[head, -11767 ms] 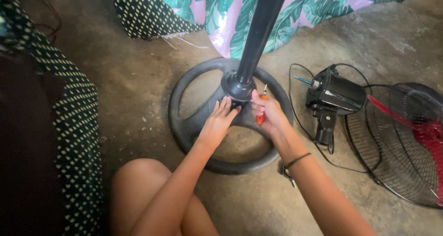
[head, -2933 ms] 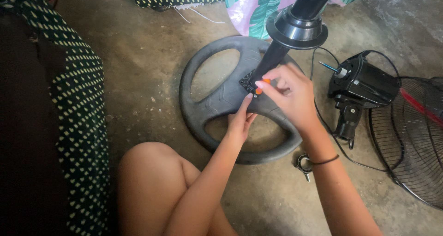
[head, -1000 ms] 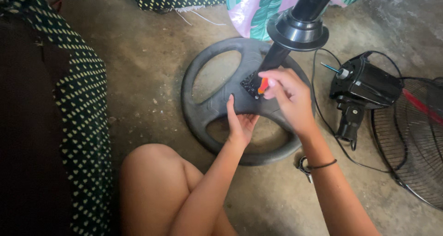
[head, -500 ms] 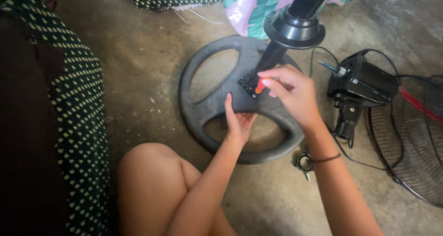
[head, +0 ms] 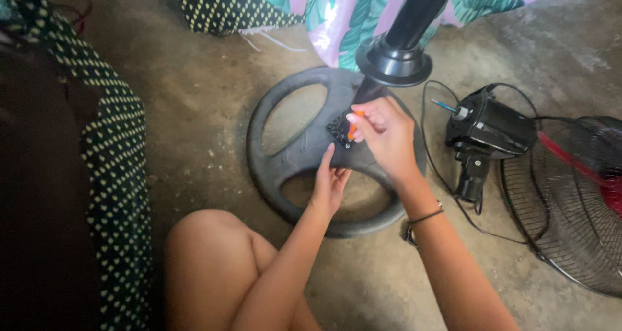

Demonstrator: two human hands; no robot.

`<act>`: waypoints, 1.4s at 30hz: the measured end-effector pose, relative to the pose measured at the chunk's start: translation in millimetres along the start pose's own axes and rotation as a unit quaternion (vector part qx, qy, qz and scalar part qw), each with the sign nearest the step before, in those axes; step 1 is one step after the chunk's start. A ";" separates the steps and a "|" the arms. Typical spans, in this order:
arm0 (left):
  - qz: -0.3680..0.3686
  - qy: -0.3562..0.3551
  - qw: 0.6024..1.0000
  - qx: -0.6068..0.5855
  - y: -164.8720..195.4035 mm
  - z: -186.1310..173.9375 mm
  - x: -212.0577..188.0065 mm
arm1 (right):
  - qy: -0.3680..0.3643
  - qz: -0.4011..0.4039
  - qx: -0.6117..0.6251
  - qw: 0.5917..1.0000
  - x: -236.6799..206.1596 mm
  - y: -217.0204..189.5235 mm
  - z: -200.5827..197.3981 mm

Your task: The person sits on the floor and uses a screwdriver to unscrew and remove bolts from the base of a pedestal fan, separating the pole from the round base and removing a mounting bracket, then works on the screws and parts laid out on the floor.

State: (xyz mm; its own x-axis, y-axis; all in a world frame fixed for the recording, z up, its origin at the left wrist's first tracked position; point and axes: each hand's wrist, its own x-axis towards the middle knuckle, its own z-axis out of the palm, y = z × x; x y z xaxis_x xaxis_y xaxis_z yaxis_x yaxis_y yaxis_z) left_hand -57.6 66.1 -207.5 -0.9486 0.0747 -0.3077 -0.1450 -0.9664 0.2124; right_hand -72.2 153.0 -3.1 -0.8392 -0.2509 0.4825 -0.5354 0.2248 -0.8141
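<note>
From the head camera, a round fan base (head: 285, 169) of matte dark grey plastic, shaped like a spoked wheel with open cut-outs, lies flat on a rough, mottled concrete floor (head: 194, 98). A smooth black pole (head: 414, 13) rises from its hub, tilted, with a flared glossy collar (head: 393, 64) around it.

The right hand (head: 385, 136) sits over the hub, fingers pinched together on a small orange-handled screwdriver (head: 353, 125), whose tip meets the ridged black fitting at the foot of the pole. The left hand (head: 329, 182) rests flat on the base's spoke just below, fingers straight and together, clamped on nothing. A thin dark bracelet (head: 422, 218) circles the right wrist.

To the right, well apart from the base, lies a boxy black motor housing (head: 489, 127) with a thin cord looping round it, and beside it a domed wire grille (head: 570, 201) with a red blade behind. Leaf-printed fabric (head: 350, 7) hangs at the top; dotted dark cloth (head: 116, 149) lies at left.
</note>
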 end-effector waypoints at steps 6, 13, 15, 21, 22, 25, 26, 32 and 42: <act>0.007 -0.005 1.000 0.003 0.1 -3.3 5.1 | 0.048 -0.016 -0.034 0.998 -3.7 1.2 5.4; 0.006 0.017 0.999 0.027 0.5 1.4 4.3 | 0.021 -0.004 -0.027 0.999 -16.3 -2.2 3.3; 0.000 0.006 1.000 0.018 0.3 0.4 6.2 | -0.037 0.001 -0.024 0.999 -21.5 -5.5 -1.4; 0.015 -0.003 1.000 0.027 -2.0 -4.3 3.6 | -0.172 0.015 0.002 0.985 -16.0 -11.0 -22.2; 0.012 0.010 0.999 0.030 -2.4 -3.8 2.8 | -0.180 0.017 -0.004 0.984 -12.4 -9.3 -23.1; 0.009 0.018 1.000 0.022 -2.0 -2.7 2.3 | -0.167 -0.010 -0.055 0.984 -5.6 -1.9 -22.7; 0.003 0.014 1.000 0.011 -2.1 -2.9 2.7 | -0.158 -0.025 -0.075 0.984 -5.7 1.1 -20.6; 0.007 0.017 1.000 -0.019 -6.8 -6.9 5.8 | -0.076 -0.022 -0.066 0.995 -17.6 11.3 -7.1; 0.005 0.052 0.999 0.011 -4.0 2.1 2.9 | 0.037 -0.003 -0.015 0.999 -18.7 22.9 -5.6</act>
State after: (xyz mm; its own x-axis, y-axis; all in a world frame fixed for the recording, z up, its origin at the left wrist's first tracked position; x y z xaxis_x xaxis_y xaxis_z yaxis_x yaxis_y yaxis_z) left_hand -60.4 70.8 -207.3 -0.9158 0.0374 -0.3999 -0.1425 -0.9612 0.2364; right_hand -69.3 168.1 -28.9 -0.8403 -0.1820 0.5107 -0.5419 0.2529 -0.8015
